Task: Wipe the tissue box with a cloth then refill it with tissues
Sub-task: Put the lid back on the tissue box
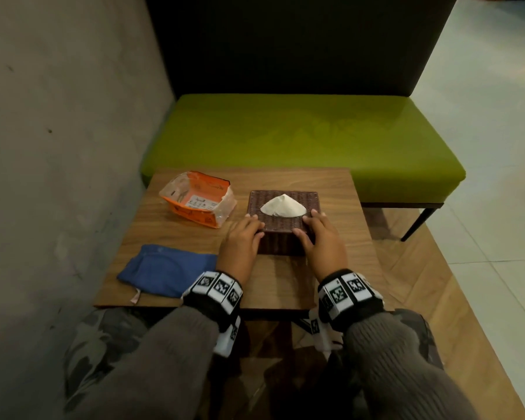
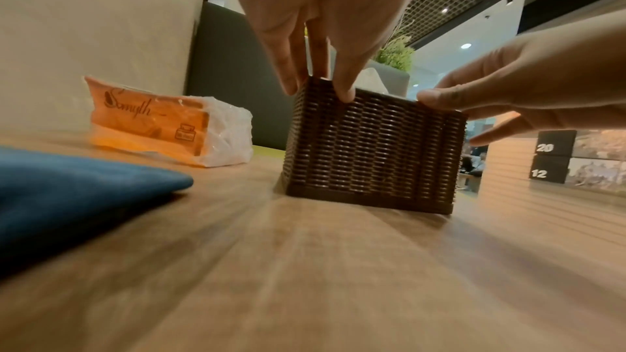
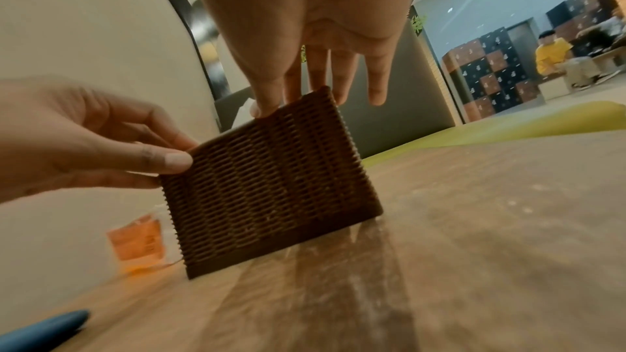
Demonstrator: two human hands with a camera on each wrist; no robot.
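Obstacles we log: wrapper at table far-left corner, cloth near-left edge; right edge passable.

Dim, warm indoor light; small round ceiling lamps glow in the background of both wrist views. The brown wooden table smears with blur near the lens and carries a soft sheen. Wide-angle bending curves the pale concrete wall, and the wrist pictures look grainy.

My dark woven tissue box sits upright mid-counter, white tissue peaking; folded blue cloth lies near-left.
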